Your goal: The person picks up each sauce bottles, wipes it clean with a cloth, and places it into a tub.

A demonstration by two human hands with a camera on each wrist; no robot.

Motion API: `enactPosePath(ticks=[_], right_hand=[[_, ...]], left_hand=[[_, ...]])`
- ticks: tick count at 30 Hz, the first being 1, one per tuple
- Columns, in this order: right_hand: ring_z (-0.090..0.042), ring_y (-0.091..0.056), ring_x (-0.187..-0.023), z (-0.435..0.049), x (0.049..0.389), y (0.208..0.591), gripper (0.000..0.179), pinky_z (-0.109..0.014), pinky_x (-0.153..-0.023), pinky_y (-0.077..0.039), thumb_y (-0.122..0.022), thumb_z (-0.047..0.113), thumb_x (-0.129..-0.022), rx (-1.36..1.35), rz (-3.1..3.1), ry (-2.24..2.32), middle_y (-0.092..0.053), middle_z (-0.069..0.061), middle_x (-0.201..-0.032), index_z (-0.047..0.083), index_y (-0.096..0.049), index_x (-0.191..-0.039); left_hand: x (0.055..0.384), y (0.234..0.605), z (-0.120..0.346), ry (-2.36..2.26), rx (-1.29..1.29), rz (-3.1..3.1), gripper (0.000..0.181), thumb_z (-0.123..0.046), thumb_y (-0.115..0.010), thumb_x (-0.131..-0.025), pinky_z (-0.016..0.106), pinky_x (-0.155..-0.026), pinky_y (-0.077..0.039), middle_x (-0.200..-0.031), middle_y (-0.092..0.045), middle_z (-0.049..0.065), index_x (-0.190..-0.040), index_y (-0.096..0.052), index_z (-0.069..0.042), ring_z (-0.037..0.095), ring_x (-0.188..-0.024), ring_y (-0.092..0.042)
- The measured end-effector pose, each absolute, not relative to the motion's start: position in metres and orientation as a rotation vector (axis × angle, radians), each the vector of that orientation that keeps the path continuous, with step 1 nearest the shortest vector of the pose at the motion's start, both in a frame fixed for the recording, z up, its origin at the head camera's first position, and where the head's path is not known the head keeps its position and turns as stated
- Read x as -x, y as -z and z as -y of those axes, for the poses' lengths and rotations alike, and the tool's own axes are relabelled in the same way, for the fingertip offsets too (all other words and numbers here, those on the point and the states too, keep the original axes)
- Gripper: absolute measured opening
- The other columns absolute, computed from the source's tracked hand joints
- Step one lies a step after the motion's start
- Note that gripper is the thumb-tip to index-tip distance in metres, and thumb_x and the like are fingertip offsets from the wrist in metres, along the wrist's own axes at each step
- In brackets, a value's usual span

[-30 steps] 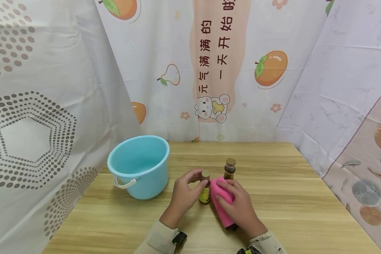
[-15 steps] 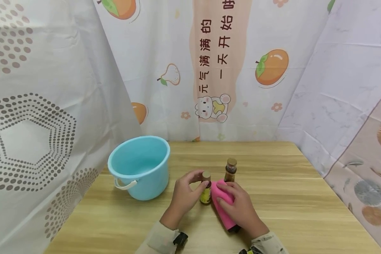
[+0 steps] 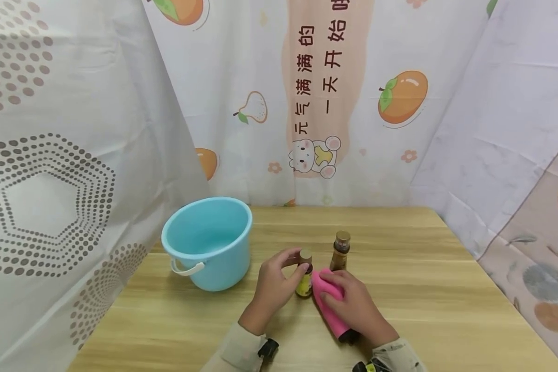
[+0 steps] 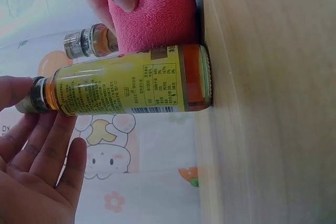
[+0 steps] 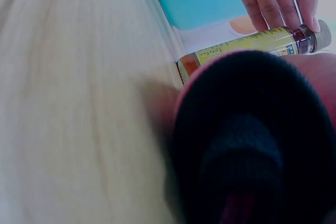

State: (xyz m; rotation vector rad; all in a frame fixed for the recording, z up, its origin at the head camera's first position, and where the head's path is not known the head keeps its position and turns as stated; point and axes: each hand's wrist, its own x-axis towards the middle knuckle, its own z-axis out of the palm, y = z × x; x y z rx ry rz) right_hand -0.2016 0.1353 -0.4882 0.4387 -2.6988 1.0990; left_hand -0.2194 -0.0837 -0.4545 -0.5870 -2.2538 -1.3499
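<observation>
Near the middle of the table stands a small glass bottle with a yellow label and a brownish cap. My left hand pinches it at the cap and neck between thumb and fingers. In the left wrist view the bottle's base is right at the tabletop. My right hand grips a fuzzy pink cloth, folded or rolled, with a dark inner side; the cloth's side lies against the bottle. Seen from the right wrist, the cloth's dark end fills the foreground. A second bottle stands just behind the cloth.
A light blue bucket with a white handle stands at the left of the wooden table. Behind it hangs a printed curtain along the table's back edge; more patterned sheets line both sides.
Both hands keep their grip on the bottle and the pink cloth. The cloth's top has dropped slightly, baring more of the bottle behind. The whole head view has shifted a little.
</observation>
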Motion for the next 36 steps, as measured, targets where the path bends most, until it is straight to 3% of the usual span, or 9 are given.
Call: enactPosePath(ticks=[7, 20, 36], right_hand=[[-0.010, -0.061, -0.099, -0.1338, 0.2037, 0.4864, 0.046, -0.029, -0.082, -0.054, -0.084, 0.022, -0.087, -0.442, 2.682, -1.105, -0.068, 0.003, -0.125, 0.021, -0.073, -0.131], [-0.010, -0.061, -0.095, -0.1330, 0.2011, 0.4852, 0.044, -0.025, -0.076, -0.053, -0.085, 0.022, -0.085, -0.484, 2.607, -1.092, -0.067, 0.001, -0.125, 0.020, -0.074, -0.128], [-0.018, -0.069, -0.103, -0.1341, 0.1992, 0.4876, 0.045, -0.026, -0.073, -0.062, -0.085, 0.008, -0.084, -0.617, 2.256, -1.222, -0.066, -0.002, -0.127, 0.022, -0.075, -0.126]], left_hand=[[0.2209, 0.4497, 0.0856, 1.397, 0.592, 2.250, 0.031, -0.025, -0.076, -0.096, 0.038, -0.097, -0.060, -0.113, -0.076, -0.006, -0.126, -0.070, -0.018, 0.010, -0.106, -0.074], [0.2190, 0.4484, 0.0854, 1.507, 0.541, 2.262, 0.034, -0.030, -0.080, -0.093, 0.040, -0.099, -0.058, -0.109, -0.077, -0.008, -0.124, -0.072, -0.020, 0.009, -0.108, -0.073], [0.2187, 0.4509, 0.0848, 1.502, 0.572, 2.257, 0.034, -0.031, -0.079, -0.094, 0.041, -0.095, -0.060, -0.113, -0.076, -0.005, -0.124, -0.072, -0.018, 0.015, -0.107, -0.075]])
